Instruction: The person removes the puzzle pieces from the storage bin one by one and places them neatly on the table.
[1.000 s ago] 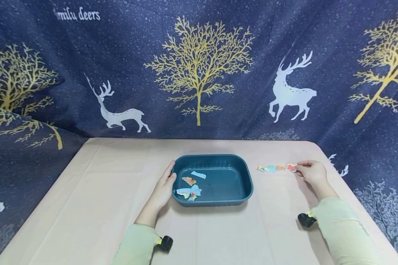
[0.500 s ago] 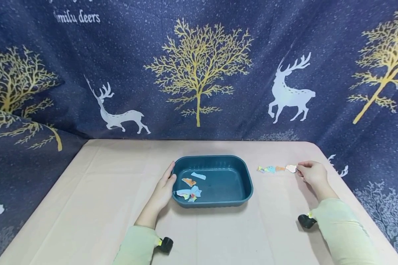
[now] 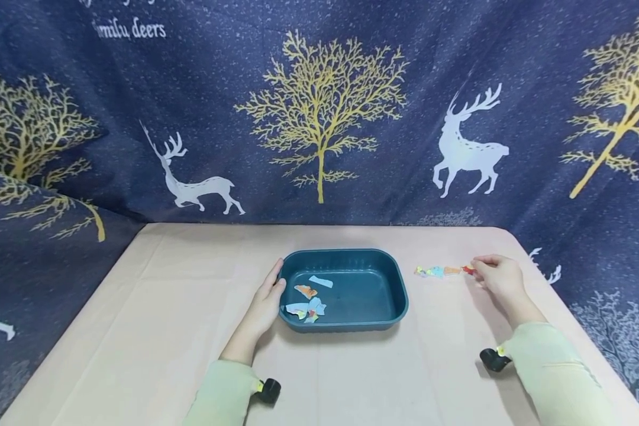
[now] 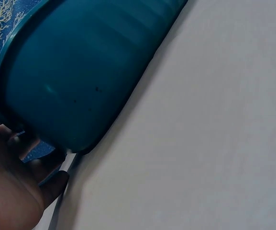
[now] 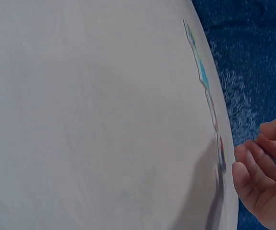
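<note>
My left hand [image 3: 262,306] grips the left end of a dark teal plastic basin [image 3: 346,325], with the thumb at its rim. The left wrist view has the fingers curled beside the basin's outer wall [image 4: 90,72]. To the right, my right hand [image 3: 503,281] hovers over a red paper cutout [image 3: 467,270], its fingertips overlapping that piece in the head view. In the right wrist view the cutout [image 5: 221,153] lies on the cloth, apart from the loosely bent fingers. An orange cutout [image 3: 451,270], a light blue one [image 3: 435,271] and a yellowish one [image 3: 420,271] continue the row leftward.
Inside the basin, toward its left, lie a light blue strip [image 3: 320,281], an orange cutout [image 3: 306,291] and several bluish pieces [image 3: 315,306]. A pale cloth [image 3: 154,331] covers the table. Behind it hangs a dark blue curtain [image 3: 277,225] with deer and trees.
The cutout at my right hand showed red, then its white back, and now red again. The right fingers have come off it slightly. My left hand stays on the basin.
</note>
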A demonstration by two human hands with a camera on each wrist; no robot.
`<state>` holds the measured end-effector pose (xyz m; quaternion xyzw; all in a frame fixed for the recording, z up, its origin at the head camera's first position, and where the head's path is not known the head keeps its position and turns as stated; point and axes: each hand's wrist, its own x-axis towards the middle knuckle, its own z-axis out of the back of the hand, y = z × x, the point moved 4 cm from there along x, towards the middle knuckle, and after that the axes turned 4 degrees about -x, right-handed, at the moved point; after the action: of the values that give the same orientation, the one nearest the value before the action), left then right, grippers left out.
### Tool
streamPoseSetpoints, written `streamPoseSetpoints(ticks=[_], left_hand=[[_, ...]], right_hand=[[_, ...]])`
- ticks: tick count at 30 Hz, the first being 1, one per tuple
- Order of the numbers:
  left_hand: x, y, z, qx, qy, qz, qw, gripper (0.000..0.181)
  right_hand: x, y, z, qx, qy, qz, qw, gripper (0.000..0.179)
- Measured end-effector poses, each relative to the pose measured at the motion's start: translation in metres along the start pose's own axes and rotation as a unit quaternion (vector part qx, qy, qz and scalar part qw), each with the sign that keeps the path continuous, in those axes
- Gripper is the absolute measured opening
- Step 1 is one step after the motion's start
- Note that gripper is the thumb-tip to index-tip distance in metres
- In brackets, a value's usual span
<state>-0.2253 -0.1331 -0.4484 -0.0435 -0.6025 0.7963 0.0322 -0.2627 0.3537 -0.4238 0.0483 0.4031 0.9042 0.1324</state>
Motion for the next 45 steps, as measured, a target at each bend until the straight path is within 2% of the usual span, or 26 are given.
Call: streamPoseSetpoints(ticks=[8,29,37,45], left_hand=[[0.003,-0.003,-0.004,-0.001,0.007,-0.005,1.0000,0.051],[-0.001,-0.002,-0.001,-0.003,0.003,0.004,1.0000,0.051],[-0.001,-0.002,-0.001,-0.003,0.003,0.004,1.0000,0.051],[-0.001,-0.002,0.000,-0.001,0.002,0.008,1.0000,0.051]], right_hand=[[-0.008,0.016,0.000,-0.009,0.012,0.013,0.9998,0.047],[-0.031,0.065,-0.025,0.048,0.057,0.095,0.9927,0.043],[-0.037,0.079,-0.036,0.057,0.064,0.111,0.9902,0.040],[-0.041,0.089,-0.048,0.078,0.092,0.116,0.9860,0.041]])
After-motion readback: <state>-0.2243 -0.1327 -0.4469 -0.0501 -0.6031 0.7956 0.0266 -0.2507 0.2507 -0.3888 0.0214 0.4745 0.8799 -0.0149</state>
